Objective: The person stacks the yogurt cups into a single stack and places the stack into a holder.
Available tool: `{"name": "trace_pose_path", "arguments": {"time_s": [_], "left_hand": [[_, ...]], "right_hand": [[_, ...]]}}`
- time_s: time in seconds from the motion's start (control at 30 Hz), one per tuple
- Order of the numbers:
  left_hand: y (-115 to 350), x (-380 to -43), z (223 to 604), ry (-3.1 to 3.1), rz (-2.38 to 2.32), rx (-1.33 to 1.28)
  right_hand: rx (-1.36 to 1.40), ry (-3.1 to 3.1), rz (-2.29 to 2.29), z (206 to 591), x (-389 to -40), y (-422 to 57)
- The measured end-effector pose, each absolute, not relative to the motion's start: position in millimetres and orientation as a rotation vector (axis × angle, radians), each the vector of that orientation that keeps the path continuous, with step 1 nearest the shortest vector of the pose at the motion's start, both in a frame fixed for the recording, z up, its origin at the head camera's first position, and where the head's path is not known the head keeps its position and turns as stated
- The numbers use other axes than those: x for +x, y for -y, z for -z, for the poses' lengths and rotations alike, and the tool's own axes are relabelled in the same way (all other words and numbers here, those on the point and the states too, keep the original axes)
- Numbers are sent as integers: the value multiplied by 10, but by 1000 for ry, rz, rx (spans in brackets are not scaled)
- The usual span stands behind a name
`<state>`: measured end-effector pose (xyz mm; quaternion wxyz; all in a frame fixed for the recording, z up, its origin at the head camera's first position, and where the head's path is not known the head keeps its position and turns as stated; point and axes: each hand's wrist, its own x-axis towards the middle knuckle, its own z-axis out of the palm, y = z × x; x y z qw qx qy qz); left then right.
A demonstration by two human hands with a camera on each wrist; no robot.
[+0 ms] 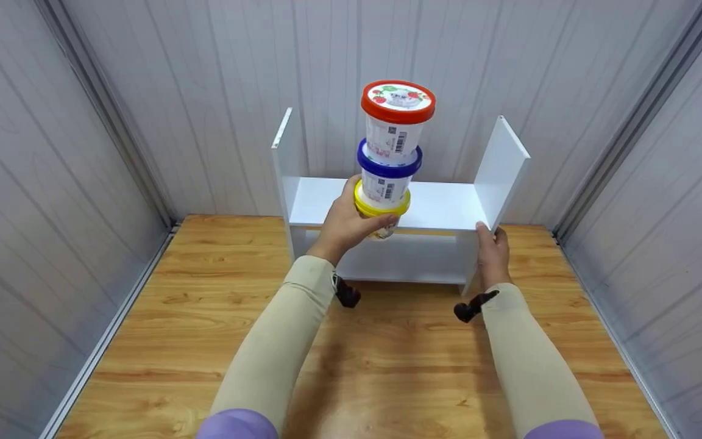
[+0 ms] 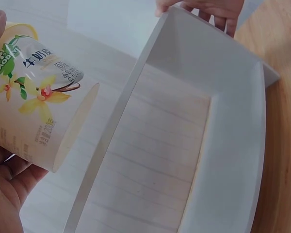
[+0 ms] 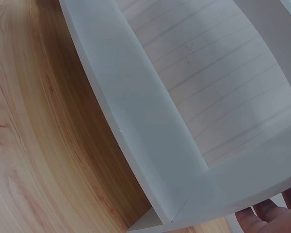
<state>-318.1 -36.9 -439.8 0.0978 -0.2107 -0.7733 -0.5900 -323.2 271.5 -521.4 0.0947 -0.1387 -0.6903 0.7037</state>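
Three paper tubs stand stacked in front of a white two-tier shelf (image 1: pixel 442 198). On top is the red-lidded tub (image 1: pixel 395 137), under it the blue-lidded tub (image 1: pixel 381 188), and lowest the yellow-lidded tub (image 2: pixel 39 97), printed with vanilla flowers. My left hand (image 1: pixel 348 222) grips the yellow-lidded tub, thumb across its front and fingers behind. The stack overlaps the upper board in the head view. My right hand (image 1: pixel 493 253) holds the shelf's right side panel, thumb at the front edge by the upper board and fingers round the outer face.
The shelf stands on a wood-grain surface (image 1: pixel 205 317), close to the pale back wall (image 1: pixel 223 103). Side walls with metal rails (image 1: pixel 110 350) bound the space left and right. Two upright panels, the left one (image 1: pixel 287 164) included, flank the upper board.
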Motion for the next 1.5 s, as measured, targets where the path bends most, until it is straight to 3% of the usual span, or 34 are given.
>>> {"name": "trace_pose_path", "arguments": {"time_s": [1.5], "left_hand": [[286,-3426,4364,2330,1957,-433]], "right_hand": [[-420,2062,-2046,5210,-3191,-2648]]}}
